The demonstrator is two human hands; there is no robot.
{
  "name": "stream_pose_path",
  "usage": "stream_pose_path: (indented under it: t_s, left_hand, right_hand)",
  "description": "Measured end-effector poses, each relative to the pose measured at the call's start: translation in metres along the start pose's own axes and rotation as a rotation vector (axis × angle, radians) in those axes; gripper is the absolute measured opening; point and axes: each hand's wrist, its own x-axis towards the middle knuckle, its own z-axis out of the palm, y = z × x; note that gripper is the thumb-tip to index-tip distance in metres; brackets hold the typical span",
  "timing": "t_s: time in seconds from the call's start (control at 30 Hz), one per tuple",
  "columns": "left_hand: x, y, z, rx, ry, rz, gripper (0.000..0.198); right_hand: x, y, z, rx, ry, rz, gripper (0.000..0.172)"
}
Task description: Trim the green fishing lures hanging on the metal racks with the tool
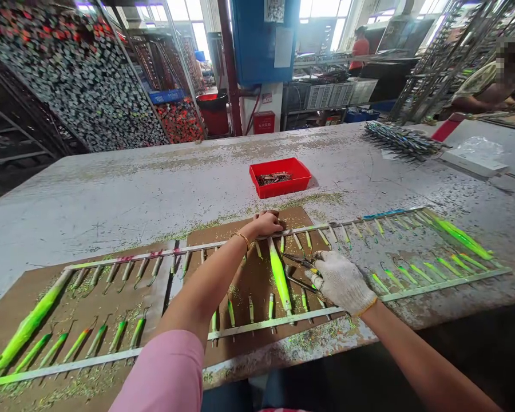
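the right hand (341,280), in a pale glove, is closed around a pliers-like tool (298,261). the tool's two dark arms are spread apart and point toward nine o'clock. the bright green middle crossbar (278,274) of a long white frame lies at nine o'clock from this hand, just beside the tool's tips; contact between tips and bar cannot be told.

the left hand (266,223), bare, is at ten o'clock from the right. its fingers bend over the upper rail (124,258) at the head of the middle crossbar; whether they close around the rail or only press on it cannot be told.

short rods (271,306) sit along both rails, many with hooked ends pointing inward. on the near side, the lower rail (274,323) passes at seven o'clock from the right hand, close to the tabletop's near edge, so room there is a narrow strip. the left forearm crosses the frame from seven o'clock, limiting movement on that side. cardboard (294,217) lies under the middle section, its far edge just past the left hand.

at twelve o'clock from the left hand, a red tray (294,186) holding small loose pieces stands well apart from the frame. wide stretches of the pale tabletop (154,194) extend at ten and one o'clock, strewn with flecks. a dark bundle (401,140) rests near two o'clock.
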Motion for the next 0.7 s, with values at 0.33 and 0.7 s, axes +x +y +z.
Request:
stream_pose_path:
  t_s: [0.33, 0.7]
  left_hand:
    - [0.001, 0.001, 0.006, 0.018, 0.081, 0.003, 0.038]
    - [0.005, 0.001, -0.018, 0.203, 0.051, 0.088, 0.049]
  right_hand:
    - [0.002, -0.002, 0.007, 0.0, -0.012, 0.088, 0.029]
    - [0.002, -0.003, 0.007, 0.015, 0.008, 0.089, 0.024]
